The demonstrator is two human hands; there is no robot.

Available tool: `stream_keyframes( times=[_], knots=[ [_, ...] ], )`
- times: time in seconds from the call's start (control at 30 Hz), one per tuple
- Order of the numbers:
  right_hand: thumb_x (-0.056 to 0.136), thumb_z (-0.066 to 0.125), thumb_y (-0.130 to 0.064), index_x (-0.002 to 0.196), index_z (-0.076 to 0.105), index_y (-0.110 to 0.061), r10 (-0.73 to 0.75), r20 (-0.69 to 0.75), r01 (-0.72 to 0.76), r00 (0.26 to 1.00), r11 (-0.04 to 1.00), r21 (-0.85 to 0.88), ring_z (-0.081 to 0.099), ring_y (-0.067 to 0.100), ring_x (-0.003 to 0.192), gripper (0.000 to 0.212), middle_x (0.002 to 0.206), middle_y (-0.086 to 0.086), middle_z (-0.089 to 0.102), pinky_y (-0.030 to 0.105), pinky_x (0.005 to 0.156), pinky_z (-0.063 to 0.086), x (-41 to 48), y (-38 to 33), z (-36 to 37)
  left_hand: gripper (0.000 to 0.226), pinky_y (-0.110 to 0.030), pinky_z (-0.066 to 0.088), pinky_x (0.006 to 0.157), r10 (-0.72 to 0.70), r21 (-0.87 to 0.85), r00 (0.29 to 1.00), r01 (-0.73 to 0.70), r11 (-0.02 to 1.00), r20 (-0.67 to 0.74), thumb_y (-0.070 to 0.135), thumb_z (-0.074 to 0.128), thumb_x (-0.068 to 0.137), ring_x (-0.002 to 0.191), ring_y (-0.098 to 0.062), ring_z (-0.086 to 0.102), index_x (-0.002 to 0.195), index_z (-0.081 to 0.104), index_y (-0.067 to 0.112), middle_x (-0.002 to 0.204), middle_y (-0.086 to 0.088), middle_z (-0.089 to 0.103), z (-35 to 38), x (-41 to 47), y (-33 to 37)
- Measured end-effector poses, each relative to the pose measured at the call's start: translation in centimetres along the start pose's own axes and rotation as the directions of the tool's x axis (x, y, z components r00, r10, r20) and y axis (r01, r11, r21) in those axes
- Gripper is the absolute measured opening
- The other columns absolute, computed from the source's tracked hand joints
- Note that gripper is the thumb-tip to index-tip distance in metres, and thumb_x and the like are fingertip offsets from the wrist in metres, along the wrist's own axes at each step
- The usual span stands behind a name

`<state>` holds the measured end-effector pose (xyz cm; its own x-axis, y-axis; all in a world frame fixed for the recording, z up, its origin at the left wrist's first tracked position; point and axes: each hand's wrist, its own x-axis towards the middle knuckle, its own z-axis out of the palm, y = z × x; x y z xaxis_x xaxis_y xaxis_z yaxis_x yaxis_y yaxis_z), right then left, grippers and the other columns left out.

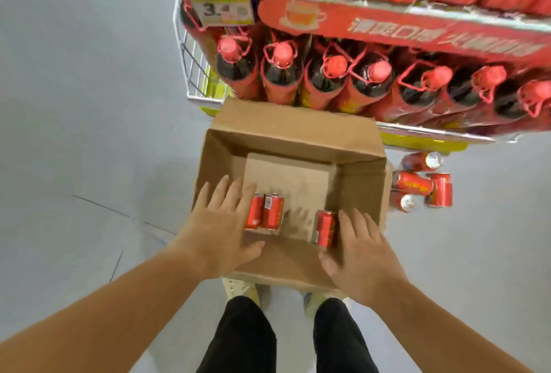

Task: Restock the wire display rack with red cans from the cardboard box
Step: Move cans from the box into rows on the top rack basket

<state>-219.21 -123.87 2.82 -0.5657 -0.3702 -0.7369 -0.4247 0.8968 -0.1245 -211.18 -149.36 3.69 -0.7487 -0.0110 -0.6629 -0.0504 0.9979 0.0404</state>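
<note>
With straight fingers grasping nothing, the left hand (220, 223) and right hand (360, 249) flank three red metal cans (272, 213) sitting by the near edge of the open brown cardboard box (298, 125), where a loose one-handed scoop of the left-side pair could let one slip.

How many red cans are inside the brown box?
3. One red can and a second sit side by side by the left hand; the third is beside the right hand. All are in the cardboard box. Hands may hide more.
</note>
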Motion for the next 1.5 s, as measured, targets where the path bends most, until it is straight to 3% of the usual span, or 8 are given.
stream_keyframes(
  times=[0.33,0.47,0.77,1.0,1.1,1.2,1.3,1.5],
  knots=[
    [0.091,0.048,-0.063,0.158,-0.002,-0.023,0.274,0.275,-0.356,0.922,0.879,0.316,0.024,0.027,0.146,0.093,0.160,0.006,0.020,0.044,0.117,0.029,9.8,1.6,11.8,0.093,-0.046,0.020,0.125,-0.102,-0.201,0.980,0.136,0.970,0.170,0.073,0.039,0.092,0.154,-0.027,0.017,0.160,-0.003,0.026,0.168,-0.003,0.015,12.6,9.2,-0.6],
    [0.091,0.055,-0.055,0.158,0.004,-0.016,0.363,0.339,-0.483,0.868,0.773,0.411,0.033,0.031,0.140,0.093,0.152,0.011,0.030,0.041,0.115,0.029,13.0,2.0,14.9,0.072,-0.041,0.045,0.108,-0.260,-0.448,0.910,0.389,0.805,0.323,0.045,0.048,0.102,0.128,-0.027,0.052,0.158,0.008,0.023,0.149,-0.009,0.040,15.8,12.2,-1.0],
    [0.095,0.062,-0.031,0.142,0.033,-0.006,0.545,0.335,-0.618,0.768,0.496,0.610,0.056,0.036,0.118,0.060,0.129,0.018,0.057,0.035,0.090,0.043,18.7,2.6,19.9,0.059,-0.039,0.046,0.096,-0.453,-0.447,0.738,0.668,0.595,0.500,0.009,0.054,0.099,0.119,-0.037,0.059,0.149,0.024,-0.002,0.132,-0.024,0.058,21.9,16.7,-2.6],
    [0.092,0.068,-0.023,0.118,0.051,0.000,0.570,0.248,-0.603,0.784,0.604,0.521,0.055,0.038,0.116,0.039,0.121,0.022,0.059,0.037,0.094,0.043,20.1,2.7,20.6,0.059,-0.040,0.049,0.102,-0.454,-0.493,0.744,0.667,0.559,0.491,0.027,0.076,0.089,0.119,-0.031,0.061,0.134,0.045,0.007,0.128,-0.016,0.062,23.1,17.5,-3.0],
    [0.089,0.072,-0.029,0.114,0.054,-0.002,0.512,0.280,-0.579,0.812,0.655,0.485,0.055,0.035,0.117,0.041,0.119,0.020,0.061,0.037,0.093,0.043,20.9,3.0,20.6,0.057,-0.036,0.049,0.100,-0.371,-0.455,0.799,0.582,0.674,0.473,0.022,0.071,0.092,0.118,-0.027,0.063,0.139,0.040,0.012,0.129,-0.012,0.063,23.1,18.2,-3.2],
    [0.088,0.074,-0.034,0.121,0.055,-0.003,0.469,0.324,-0.570,0.821,0.651,0.502,0.059,0.033,0.115,0.049,0.120,0.017,0.064,0.036,0.092,0.046,21.4,3.0,20.6,0.090,-0.037,0.047,0.100,-0.256,-0.333,0.875,0.406,0.851,0.411,0.026,0.077,0.089,0.122,-0.028,0.059,0.155,0.018,0.011,0.139,-0.013,0.051,23.2,19.0,-3.0],
    [0.090,0.071,-0.026,0.123,0.053,-0.005,0.469,0.347,-0.581,0.812,0.598,0.552,0.059,0.031,0.111,0.043,0.118,0.014,0.063,0.033,0.086,0.045,21.7,3.1,20.9,0.097,-0.040,0.046,0.103,-0.103,0.018,0.955,0.102,0.995,0.278,0.033,0.073,0.091,0.137,-0.033,0.040,0.159,0.006,0.015,0.153,-0.016,0.026,23.0,20.0,-2.2],
    [0.083,0.069,-0.006,0.084,0.054,-0.021,0.452,0.409,-0.591,0.793,0.403,0.699,0.059,0.023,0.085,0.021,0.088,0.004,0.061,0.035,0.082,0.048,22.6,3.6,21.1,0.073,-0.051,0.021,0.122,0.376,0.437,0.888,-0.459,0.774,0.266,0.020,0.056,0.099,0.150,-0.044,0.016,0.156,0.013,0.007,0.162,-0.027,0.011,21.9,21.9,-1.5]
  ],
)
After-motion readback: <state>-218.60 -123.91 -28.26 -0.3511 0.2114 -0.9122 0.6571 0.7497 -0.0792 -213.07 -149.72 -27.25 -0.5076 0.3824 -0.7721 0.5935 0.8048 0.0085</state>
